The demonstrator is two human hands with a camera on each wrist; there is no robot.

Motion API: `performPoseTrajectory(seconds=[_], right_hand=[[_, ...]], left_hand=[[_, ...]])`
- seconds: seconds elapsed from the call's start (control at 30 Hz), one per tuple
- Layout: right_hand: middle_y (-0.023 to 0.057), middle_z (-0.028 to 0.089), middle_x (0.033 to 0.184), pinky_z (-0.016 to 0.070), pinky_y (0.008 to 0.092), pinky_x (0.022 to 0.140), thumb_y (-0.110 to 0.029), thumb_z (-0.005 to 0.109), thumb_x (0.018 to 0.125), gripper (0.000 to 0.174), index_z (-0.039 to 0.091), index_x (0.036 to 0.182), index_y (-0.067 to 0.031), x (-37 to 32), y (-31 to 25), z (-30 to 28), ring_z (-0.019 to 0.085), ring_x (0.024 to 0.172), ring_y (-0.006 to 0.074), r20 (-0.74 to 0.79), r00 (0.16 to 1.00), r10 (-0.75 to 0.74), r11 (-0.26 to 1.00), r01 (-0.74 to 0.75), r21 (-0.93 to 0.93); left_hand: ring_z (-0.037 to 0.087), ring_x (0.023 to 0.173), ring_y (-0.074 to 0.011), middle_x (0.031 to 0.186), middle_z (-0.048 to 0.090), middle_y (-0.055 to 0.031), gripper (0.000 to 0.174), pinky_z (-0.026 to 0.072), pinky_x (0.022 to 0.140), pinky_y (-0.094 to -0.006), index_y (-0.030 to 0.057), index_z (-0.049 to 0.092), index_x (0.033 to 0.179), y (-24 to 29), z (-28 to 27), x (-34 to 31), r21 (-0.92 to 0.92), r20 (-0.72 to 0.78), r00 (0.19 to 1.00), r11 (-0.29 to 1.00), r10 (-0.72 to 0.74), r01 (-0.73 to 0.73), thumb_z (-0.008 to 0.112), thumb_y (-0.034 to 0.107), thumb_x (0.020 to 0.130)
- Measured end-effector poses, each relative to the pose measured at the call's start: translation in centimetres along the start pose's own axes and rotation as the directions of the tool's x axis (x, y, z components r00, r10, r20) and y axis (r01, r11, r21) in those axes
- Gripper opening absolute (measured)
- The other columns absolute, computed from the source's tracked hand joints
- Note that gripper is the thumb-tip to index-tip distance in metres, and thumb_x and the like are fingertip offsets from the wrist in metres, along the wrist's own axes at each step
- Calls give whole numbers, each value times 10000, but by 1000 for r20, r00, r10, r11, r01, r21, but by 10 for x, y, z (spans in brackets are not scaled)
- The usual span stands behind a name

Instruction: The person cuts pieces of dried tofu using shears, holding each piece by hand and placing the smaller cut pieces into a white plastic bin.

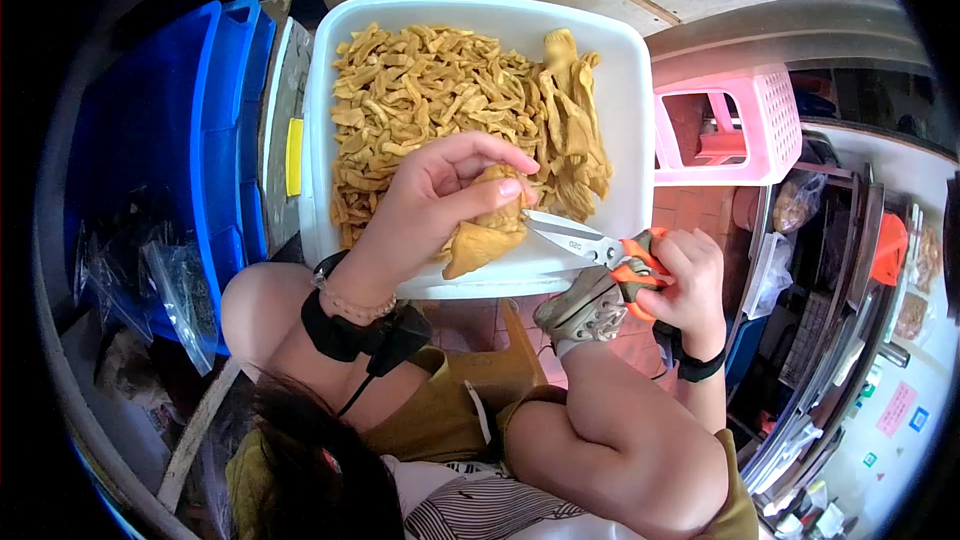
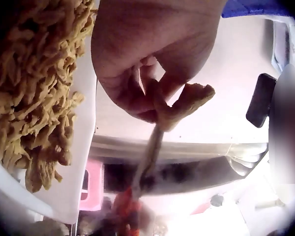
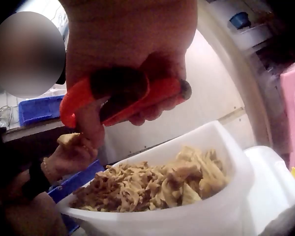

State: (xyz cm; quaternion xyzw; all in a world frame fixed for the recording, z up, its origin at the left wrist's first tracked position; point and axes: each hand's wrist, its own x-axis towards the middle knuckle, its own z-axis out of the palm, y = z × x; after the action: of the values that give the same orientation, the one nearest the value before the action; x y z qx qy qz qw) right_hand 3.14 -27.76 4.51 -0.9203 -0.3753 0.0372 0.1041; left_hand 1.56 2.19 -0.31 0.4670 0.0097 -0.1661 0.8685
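Over the near edge of a white tub (image 1: 630,90), the left hand (image 1: 420,210) pinches a yellowish-brown food piece (image 1: 485,240) between thumb and fingers. The right hand (image 1: 690,275) grips orange-handled scissors (image 1: 585,242), whose blade tips touch or lie right beside that piece at the left fingertips. Many small cut strips (image 1: 410,80) fill the tub's left and middle; several larger uncut pieces (image 1: 575,135) lie at its right side. In the left wrist view the held piece (image 2: 179,108) juts out past the fingers. The right wrist view shows fingers through the red-orange handles (image 3: 162,98).
Blue crates (image 1: 215,140) stand left of the tub, with plastic bags (image 1: 180,300) by them. A pink stool (image 1: 775,130) is on the right, beside cluttered shelves (image 1: 820,310). Below are the person's bent legs, a shoe (image 1: 585,308) and a brownish-yellow stool (image 1: 505,360).
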Motion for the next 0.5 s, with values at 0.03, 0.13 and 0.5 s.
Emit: performPoseTrajectory(seconds=[0.03,0.13,0.5], right_hand=[[72,545,668,373,365,547,-410,708,549,429,526,726,-65,0,0,0,535,593,273,0,1000,1,1000,-1,0],[75,547,668,376,367,548,-404,712,554,424,525,726,-64,0,0,-1,537,595,276,5,1000,-2,1000,2,4],[98,586,696,417,389,568,-333,742,527,402,550,745,-55,-1,-3,-4,553,617,317,43,998,45,994,-49,101]], left_hand=[[590,922,-141,976,616,-76,199,451,830,-270,10,600,1052,1,-1,0,6,20,1000,1000,-18,18,600,62,859],[567,925,-131,985,610,-70,197,433,844,-267,26,603,1055,3,-1,1,-1,48,997,999,-55,55,601,96,871],[545,917,-97,949,573,-31,219,437,829,-233,41,590,1033,3,-1,0,53,50,993,993,-106,103,657,42,825]])
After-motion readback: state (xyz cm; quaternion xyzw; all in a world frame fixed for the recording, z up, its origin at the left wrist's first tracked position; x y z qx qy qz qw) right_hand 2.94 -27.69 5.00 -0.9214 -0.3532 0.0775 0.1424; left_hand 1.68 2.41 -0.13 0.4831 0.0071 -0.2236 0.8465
